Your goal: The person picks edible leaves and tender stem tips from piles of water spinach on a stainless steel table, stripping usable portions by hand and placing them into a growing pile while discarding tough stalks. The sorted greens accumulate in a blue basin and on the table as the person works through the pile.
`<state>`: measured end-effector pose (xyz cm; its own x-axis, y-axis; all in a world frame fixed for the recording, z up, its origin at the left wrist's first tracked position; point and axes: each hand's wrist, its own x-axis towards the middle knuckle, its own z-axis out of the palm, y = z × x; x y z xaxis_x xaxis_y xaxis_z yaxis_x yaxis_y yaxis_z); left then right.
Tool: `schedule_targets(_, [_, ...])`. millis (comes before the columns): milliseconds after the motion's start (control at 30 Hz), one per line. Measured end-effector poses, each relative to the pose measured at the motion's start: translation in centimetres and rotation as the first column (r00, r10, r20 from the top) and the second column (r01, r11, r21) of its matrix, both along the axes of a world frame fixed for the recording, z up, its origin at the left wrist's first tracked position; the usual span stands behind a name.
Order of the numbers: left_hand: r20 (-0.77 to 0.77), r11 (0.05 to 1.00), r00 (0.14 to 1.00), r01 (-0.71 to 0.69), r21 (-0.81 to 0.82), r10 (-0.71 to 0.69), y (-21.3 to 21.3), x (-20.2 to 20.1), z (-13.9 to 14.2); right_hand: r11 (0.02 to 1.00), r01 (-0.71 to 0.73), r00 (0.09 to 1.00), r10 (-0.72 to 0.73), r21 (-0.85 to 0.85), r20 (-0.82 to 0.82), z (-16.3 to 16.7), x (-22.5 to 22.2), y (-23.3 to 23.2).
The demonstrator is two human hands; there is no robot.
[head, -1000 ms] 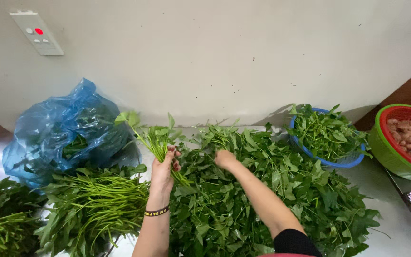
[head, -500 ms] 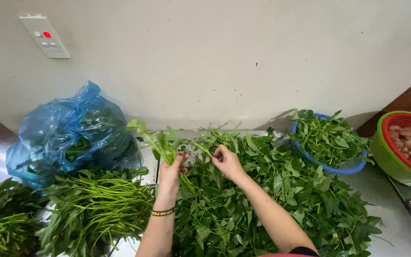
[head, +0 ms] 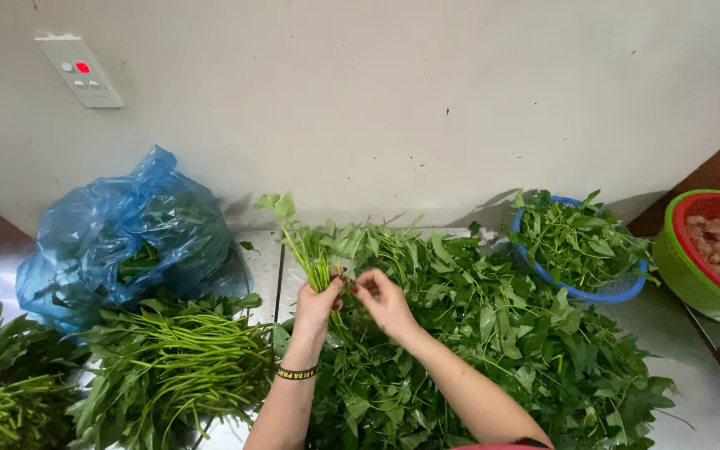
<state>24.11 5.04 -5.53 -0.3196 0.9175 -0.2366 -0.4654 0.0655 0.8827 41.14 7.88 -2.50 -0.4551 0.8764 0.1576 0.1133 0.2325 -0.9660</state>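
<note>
— What is the left hand doing?
— It is gripping a small bunch of leafy green stems, fingers curled tight around the lower part, so the leaves are sticking up above the fist. A dark wristband is sitting on that wrist.

— And the right hand?
— It is hovering just beside the left, fingers bent and pinching toward the same stems. Whether it is actually gripping one, I cannot tell.

— Where is the bunch lying in relation to everything else?
— It is being held over the big pile of loose greens that is spreading across the middle of the surface.

— What is sitting around that pile?
— To the left, a bundle of long stalks is lying flat, and behind it a blue plastic bag is slumping against the wall. To the right, a blue basket is holding more greens, and a green basin with a red liner is showing at the edge, with brownish pieces inside.
</note>
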Motion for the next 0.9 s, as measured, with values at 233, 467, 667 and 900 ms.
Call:
schedule_targets(233, [0.069,0.995,0.997,-0.050,0.084,0.045,0.5,0.1,-0.2,0.998,0.028,0.996,-0.023,-0.053,0.091,-1.1,-0.6,2.0])
schedule_targets(467, [0.134,0.994,0.989,-0.075,0.075,0.064,0.7,-3.5,1.7,0.932,-0.323,0.791,0.169,0.167,0.588,0.5,3.4,-2.5])
schedule_targets(667, [0.101,0.998,0.995,0.023,0.053,-0.028,-0.2,-4.6,3.1,0.972,-0.223,0.789,0.137,0.072,0.599,5.3,5.7,-1.3])
schedule_targets(900, [0.131,0.981,0.975,0.168,0.092,-0.180,-1.0,-3.7,3.1,0.984,-0.179,0.839,0.160,-0.013,0.520,5.1,-0.6,-2.1])
